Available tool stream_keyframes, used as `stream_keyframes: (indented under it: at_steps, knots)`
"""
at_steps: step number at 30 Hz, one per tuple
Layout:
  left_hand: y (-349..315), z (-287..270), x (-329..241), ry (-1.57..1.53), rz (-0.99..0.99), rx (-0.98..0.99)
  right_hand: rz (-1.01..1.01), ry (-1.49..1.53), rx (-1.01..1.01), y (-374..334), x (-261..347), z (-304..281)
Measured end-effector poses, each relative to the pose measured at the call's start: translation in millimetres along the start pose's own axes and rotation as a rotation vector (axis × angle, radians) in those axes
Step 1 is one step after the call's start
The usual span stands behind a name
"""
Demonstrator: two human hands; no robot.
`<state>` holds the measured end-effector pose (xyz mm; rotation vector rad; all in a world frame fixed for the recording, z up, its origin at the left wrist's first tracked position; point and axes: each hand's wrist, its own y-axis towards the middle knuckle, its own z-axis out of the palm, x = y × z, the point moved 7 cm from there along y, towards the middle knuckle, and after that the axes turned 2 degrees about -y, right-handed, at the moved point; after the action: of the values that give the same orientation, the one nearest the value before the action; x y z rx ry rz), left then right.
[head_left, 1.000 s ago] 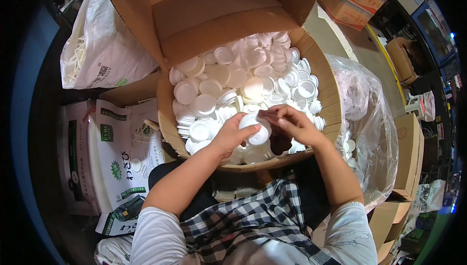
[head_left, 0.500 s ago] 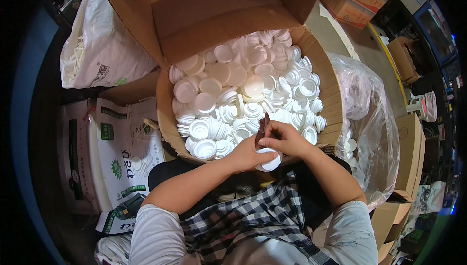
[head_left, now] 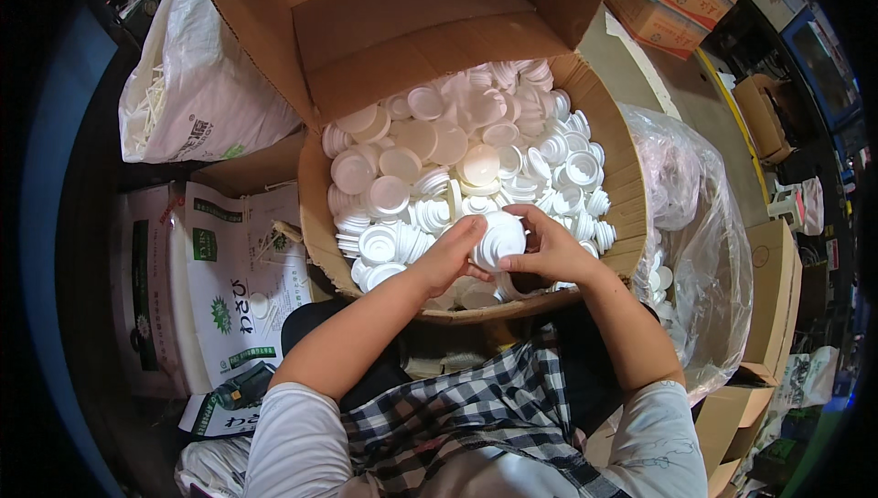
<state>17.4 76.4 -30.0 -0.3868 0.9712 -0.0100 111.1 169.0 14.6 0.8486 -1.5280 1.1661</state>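
A round white plastic lid (head_left: 500, 240) with stepped rings is held between my two hands above the near side of a cardboard box (head_left: 631, 146). My left hand (head_left: 451, 258) grips its left edge, the fingers partly tucked below it. On the opposite side, my right hand (head_left: 551, 251) closes thumb and fingers on the lid's right edge. Many similar white lids (head_left: 400, 164) fill the box in a loose heap, some stacked in one another. The brown strip seen earlier in my fingers is not visible.
Left of the box stand a white sack (head_left: 215, 86) of thin white sticks and a printed white bag (head_left: 238, 269). On the right are a clear plastic bag (head_left: 709, 251) with lids inside and a cardboard carton (head_left: 773, 292). Orange-printed cartons (head_left: 663, 4) are stacked at the far right.
Both hands have moved forward, over the heap, and the lid has been turned so its ringed face shows. The brown strip pinched in my right fingers has gone from sight.
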Motion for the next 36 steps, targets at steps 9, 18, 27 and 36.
stream_keyframes:
  at_steps: [9, 18, 27, 36]
  knots:
    - [30, -98, -66, 1.301, 0.411, -0.686, -0.62, 1.001, 0.274, -51, 73, -105]
    - [58, -108, -40, 1.597, 0.145, -0.482, -0.263, 1.03, -0.359, -14, 19, -110]
    - [63, -128, -54, 1.289, 0.331, -0.571, 0.005, 0.563, -0.352, 11, 6, -61]
    - [62, -117, -35, 1.522, 0.377, -0.552, 0.069, 0.338, -0.254, 32, 10, -9]
